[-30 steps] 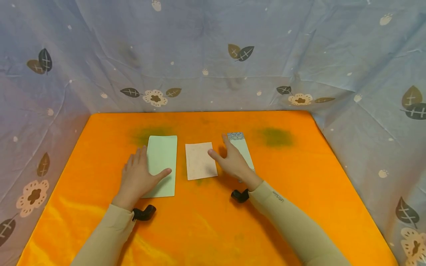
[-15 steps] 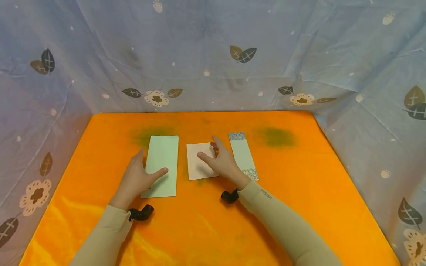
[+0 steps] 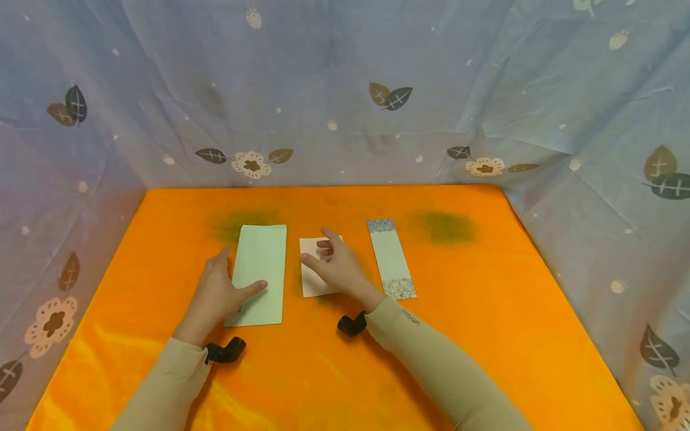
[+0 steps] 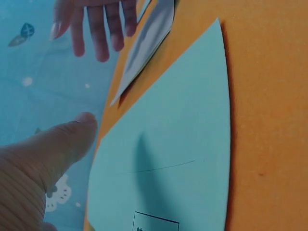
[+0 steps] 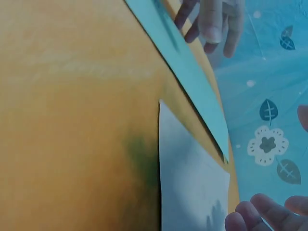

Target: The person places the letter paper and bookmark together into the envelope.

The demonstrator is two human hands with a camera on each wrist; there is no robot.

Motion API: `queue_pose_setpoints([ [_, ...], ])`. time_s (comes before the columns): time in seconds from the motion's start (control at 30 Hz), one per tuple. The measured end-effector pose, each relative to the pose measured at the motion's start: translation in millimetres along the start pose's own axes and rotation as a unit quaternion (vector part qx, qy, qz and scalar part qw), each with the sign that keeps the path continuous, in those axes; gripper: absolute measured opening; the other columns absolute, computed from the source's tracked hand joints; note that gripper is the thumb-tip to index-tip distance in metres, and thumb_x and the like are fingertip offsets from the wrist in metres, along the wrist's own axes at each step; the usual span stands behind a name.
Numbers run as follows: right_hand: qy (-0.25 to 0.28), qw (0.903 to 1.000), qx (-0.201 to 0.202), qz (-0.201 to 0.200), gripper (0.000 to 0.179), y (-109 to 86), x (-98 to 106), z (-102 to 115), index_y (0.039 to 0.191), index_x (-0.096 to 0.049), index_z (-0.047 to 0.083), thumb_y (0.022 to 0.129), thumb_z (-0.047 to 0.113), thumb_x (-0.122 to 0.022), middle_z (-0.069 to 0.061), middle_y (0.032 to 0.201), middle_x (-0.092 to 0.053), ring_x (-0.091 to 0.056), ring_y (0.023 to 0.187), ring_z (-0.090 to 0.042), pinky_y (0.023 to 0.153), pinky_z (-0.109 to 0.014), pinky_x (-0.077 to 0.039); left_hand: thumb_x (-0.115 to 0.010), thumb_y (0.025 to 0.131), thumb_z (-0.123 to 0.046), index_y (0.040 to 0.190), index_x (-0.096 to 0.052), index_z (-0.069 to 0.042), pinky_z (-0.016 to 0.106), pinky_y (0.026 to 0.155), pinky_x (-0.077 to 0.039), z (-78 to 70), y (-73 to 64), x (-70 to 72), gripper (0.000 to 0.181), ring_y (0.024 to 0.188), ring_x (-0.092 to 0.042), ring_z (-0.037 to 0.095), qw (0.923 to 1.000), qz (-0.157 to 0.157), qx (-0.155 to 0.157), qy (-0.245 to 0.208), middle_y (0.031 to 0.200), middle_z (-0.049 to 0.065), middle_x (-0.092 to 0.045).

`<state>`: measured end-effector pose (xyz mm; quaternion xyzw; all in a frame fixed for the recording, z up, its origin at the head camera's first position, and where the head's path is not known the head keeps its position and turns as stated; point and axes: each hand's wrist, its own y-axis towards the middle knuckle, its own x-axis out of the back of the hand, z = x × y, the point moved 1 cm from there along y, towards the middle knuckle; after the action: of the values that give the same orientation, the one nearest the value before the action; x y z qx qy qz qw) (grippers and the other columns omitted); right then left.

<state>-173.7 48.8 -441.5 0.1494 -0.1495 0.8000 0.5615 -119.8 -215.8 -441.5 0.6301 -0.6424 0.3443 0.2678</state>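
A pale green sheet (image 3: 264, 257), envelope-like, lies flat at left; the left wrist view shows a thin line and a small printed box on it. My left hand (image 3: 215, 296) hovers at its left edge, thumb over the sheet and fingers loosely extended, holding nothing. To its right lies a small pinkish-white sheet (image 3: 311, 286), nearly square. Above that sheet is my right hand (image 3: 341, 266), thumb and fingers spread apart, its shadow falling on the paper (image 5: 187, 183). Farther right, a narrow pale strip (image 3: 392, 257) with lace-like patterned ends lies slightly slanted.
An orange cloth (image 3: 474, 335) with dark greenish patches (image 3: 446, 226) covers the table. Grey-blue curtains (image 3: 323, 54) printed with leaves and flowers rise at the back and both sides. Black wrist cameras (image 3: 226, 351) sit at both sleeve cuffs.
My right hand has moved left from the patterned strip to above the pinkish sheet, leaving the strip uncovered. My left hand has shifted slightly left. The papers stay in place.
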Motion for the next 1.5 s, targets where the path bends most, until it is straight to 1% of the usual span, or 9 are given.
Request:
queue_pose_setpoints([
  [0.23,0.023,0.9997,-0.008,0.001,0.087,3.7,-11,4,0.154,-0.027,0.017,0.086,0.056,-0.066,-0.006,0.137,-0.052,-0.052,0.116,-0.022,0.095,-0.038,-0.047,-0.077,0.076,-0.055,0.152,-0.005,0.007,0.063,0.097,-0.037,0.9,-0.4,-1.4,0.121,0.12,-0.039,0.048,1.0,0.004,-0.003,-0.007,0.145,0.036,-0.022],
  [0.4,0.027,0.9994,-0.022,-0.002,0.086,8.5,-20,7,0.152,-0.031,0.013,0.085,0.053,-0.068,-0.005,0.132,-0.055,-0.055,0.113,-0.019,0.094,-0.036,-0.048,-0.08,0.077,-0.046,0.152,-0.005,0.005,0.057,0.09,-0.045,2.2,0.0,-0.9,0.118,0.107,-0.047,0.043,0.9998,0.013,-0.006,-0.017,0.143,0.036,-0.024],
  [0.5,0.026,0.9993,-0.026,-0.002,0.083,11.9,-26,8,0.15,-0.034,0.012,0.085,0.051,-0.069,-0.005,0.131,-0.057,-0.056,0.111,-0.018,0.093,-0.035,-0.048,-0.081,0.078,-0.041,0.153,-0.005,0.004,0.054,0.086,-0.047,4.3,0.4,-0.6,0.116,0.102,-0.05,0.041,0.9995,0.017,-0.005,-0.026,0.144,0.035,-0.023],
  [0.7,0.03,0.9989,-0.035,0.002,0.079,15.8,-38,8,0.148,-0.038,0.01,0.086,0.046,-0.071,-0.006,0.127,-0.059,-0.058,0.107,-0.016,0.091,-0.031,-0.049,-0.081,0.078,-0.037,0.153,-0.004,0.005,0.053,0.086,-0.048,6.1,2.2,-1.1,0.116,0.103,-0.05,0.041,0.9989,0.029,-0.002,-0.038,0.145,0.035,-0.02],
  [0.87,0.023,0.9983,-0.053,0.006,0.072,16.9,-46,10,0.146,-0.04,0.007,0.089,0.039,-0.07,-0.006,0.124,-0.06,-0.059,0.105,-0.016,0.09,-0.031,-0.05,-0.081,0.078,-0.038,0.152,-0.005,0.008,0.054,0.088,-0.046,9.0,3.4,-2.8,0.115,0.103,-0.047,0.041,0.999,0.038,0.007,-0.025,0.141,0.037,-0.024],
  [1.0,0.028,0.9974,-0.065,0.012,0.067,18.0,-51,12,0.145,-0.041,0.006,0.09,0.032,-0.069,-0.007,0.124,-0.06,-0.06,0.107,-0.016,0.091,-0.032,-0.05,-0.08,0.078,-0.04,0.15,-0.01,0.01,0.057,0.091,-0.043,11.3,4.8,-3.6,0.113,0.11,-0.043,0.044,0.9989,0.043,0.01,-0.015,0.138,0.037,-0.028],
  [1.13,0.022,0.9974,-0.067,0.013,0.062,19.6,-55,12,0.143,-0.044,0.005,0.09,0.028,-0.068,-0.007,0.125,-0.06,-0.06,0.107,-0.016,0.09,-0.031,-0.051,-0.08,0.079,-0.039,0.149,-0.015,0.01,0.06,0.094,-0.04,10.9,6.0,-3.7,0.107,0.119,-0.037,0.048,0.9989,0.046,0.008,-0.01,0.141,0.038,-0.027],
  [1.4,0.02,0.9971,-0.072,0.015,0.057,20.8,-58,13,0.142,-0.044,0.003,0.093,0.022,-0.065,-0.007,0.122,-0.061,-0.06,0.104,-0.015,0.088,-0.03,-0.051,-0.079,0.081,-0.037,0.146,-0.023,0.012,0.056,0.087,-0.044,6.9,8.1,-5.8,0.1,0.11,-0.04,0.046,0.998,0.061,0.018,-0.003,0.132,0.036,-0.033],
  [1.5,0.018,0.9969,-0.076,0.014,0.056,21.2,-59,14,0.142,-0.045,0.003,0.093,0.022,-0.064,-0.005,0.121,-0.061,-0.06,0.104,-0.013,0.088,-0.029,-0.051,-0.078,0.082,-0.037,0.145,-0.025,0.013,0.055,0.087,-0.045,6.5,9.1,-6.1,0.097,0.111,-0.039,0.046,0.9973,0.07,0.024,-0.008,0.131,0.036,-0.033],
])
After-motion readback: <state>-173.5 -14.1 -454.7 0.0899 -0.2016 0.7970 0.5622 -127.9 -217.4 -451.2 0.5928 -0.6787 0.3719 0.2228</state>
